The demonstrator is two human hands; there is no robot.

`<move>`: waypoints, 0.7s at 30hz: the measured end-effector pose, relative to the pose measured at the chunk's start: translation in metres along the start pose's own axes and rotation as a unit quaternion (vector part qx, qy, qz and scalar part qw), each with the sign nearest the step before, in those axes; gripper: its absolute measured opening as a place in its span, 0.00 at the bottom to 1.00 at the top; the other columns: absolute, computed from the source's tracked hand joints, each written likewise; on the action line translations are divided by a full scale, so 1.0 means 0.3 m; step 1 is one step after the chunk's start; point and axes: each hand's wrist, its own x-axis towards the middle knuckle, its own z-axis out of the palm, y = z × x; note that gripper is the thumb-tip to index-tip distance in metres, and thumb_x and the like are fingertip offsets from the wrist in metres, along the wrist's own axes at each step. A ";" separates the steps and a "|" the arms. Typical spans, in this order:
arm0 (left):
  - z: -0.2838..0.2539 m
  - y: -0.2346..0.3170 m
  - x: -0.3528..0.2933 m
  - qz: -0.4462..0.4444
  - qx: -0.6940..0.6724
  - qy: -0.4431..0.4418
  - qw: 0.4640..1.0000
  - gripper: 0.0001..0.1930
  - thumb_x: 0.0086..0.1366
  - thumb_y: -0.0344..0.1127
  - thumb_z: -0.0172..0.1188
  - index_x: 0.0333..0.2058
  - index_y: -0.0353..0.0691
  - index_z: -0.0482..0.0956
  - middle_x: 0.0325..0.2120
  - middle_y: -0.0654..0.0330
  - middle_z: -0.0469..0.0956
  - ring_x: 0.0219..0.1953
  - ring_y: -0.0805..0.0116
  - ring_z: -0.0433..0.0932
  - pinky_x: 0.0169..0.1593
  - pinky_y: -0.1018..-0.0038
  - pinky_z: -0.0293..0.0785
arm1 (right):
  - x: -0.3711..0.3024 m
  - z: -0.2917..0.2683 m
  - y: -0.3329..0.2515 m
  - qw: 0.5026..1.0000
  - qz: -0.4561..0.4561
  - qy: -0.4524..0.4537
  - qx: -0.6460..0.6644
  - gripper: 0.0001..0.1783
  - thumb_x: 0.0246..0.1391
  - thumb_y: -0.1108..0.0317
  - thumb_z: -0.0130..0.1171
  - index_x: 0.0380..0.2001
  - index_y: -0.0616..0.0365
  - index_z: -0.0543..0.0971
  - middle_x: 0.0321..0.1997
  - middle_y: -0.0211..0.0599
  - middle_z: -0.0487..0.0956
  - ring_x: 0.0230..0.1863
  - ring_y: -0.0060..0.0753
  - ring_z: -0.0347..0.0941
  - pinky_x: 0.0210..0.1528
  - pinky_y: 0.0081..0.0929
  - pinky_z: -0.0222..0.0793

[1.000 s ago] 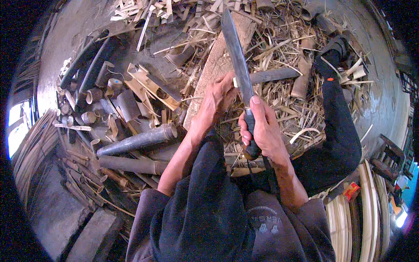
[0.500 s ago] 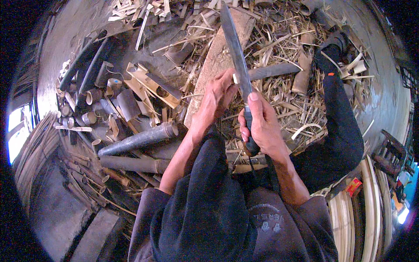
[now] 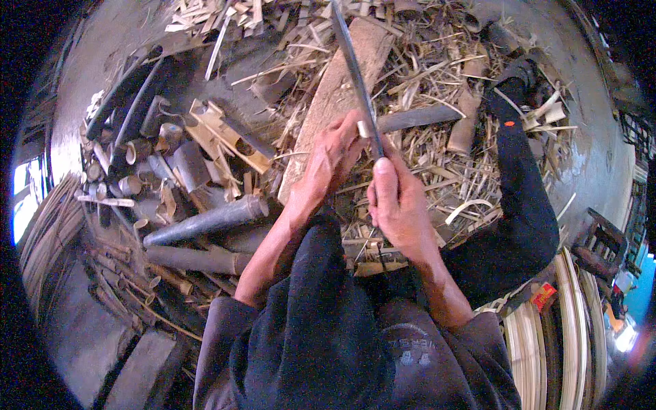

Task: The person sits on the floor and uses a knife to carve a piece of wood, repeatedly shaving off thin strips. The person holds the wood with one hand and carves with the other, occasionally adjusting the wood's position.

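My right hand [image 3: 394, 205] grips the handle of a long dark knife [image 3: 352, 61] whose blade points away from me over a wooden board [image 3: 336, 92]. My left hand [image 3: 333, 160] holds a small pale bamboo piece [image 3: 364, 128] against the blade, near its base. Both hands are close together above the board. My leg in dark trousers [image 3: 521, 205] stretches out to the right.
Bamboo tubes and cut sections [image 3: 157, 157] lie piled on the left, with two long dark poles [image 3: 205, 222] near my left arm. Splinters and strips [image 3: 437, 75] litter the ground ahead. Thin bamboo slats [image 3: 547, 342] lie at lower right.
The hands and knife stay in nearly the same place. My left hand has shifted slightly along the blade with the bamboo piece.
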 end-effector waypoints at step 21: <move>0.018 -0.165 -0.117 -0.017 0.130 0.077 0.988 0.37 0.52 0.36 0.64 0.59 0.32 0.58 0.52 0.39 0.65 0.56 0.41 0.64 0.59 0.61 0.62 | 0.013 0.007 -0.038 0.994 0.100 -0.037 -0.028 0.25 0.64 0.57 0.40 0.60 0.59 0.64 0.57 0.54 0.70 0.59 0.44 0.67 0.59 0.33 0.60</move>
